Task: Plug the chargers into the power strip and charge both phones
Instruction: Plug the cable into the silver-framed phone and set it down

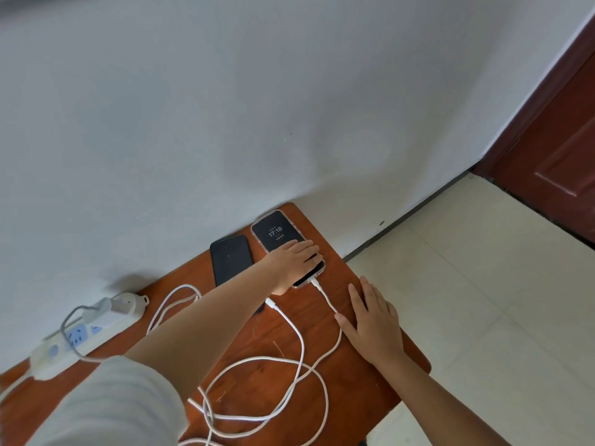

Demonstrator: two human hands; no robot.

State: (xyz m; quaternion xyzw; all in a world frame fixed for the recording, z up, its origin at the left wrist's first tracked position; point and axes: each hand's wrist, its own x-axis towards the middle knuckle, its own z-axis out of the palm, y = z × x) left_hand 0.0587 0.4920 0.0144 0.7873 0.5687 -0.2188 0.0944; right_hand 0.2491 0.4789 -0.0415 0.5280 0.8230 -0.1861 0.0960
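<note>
A phone (pixel 275 231) in a clear case lies at the table's far right corner, its screen lit and showing 17:18. A white cable (pixel 325 296) is plugged into its near end. My left hand (pixel 294 259) rests flat on this phone's lower half. A second phone (pixel 231 259) with a dark screen lies just left of it. Another white cable's loose plug (pixel 272 303) lies beside my left wrist. My right hand (pixel 373 317) lies flat on the table, fingers apart, next to the plugged cable. A white power strip (pixel 80 333) with a white charger (pixel 104 312) plugged in sits at the left by the wall.
The wooden table (pixel 370 381) stands against a white wall (pixel 225 107). Coils of white cable (pixel 267 391) spread over its middle. Pale floor tiles (pixel 483 284) lie to the right, with a dark red door (pixel 553 156) beyond.
</note>
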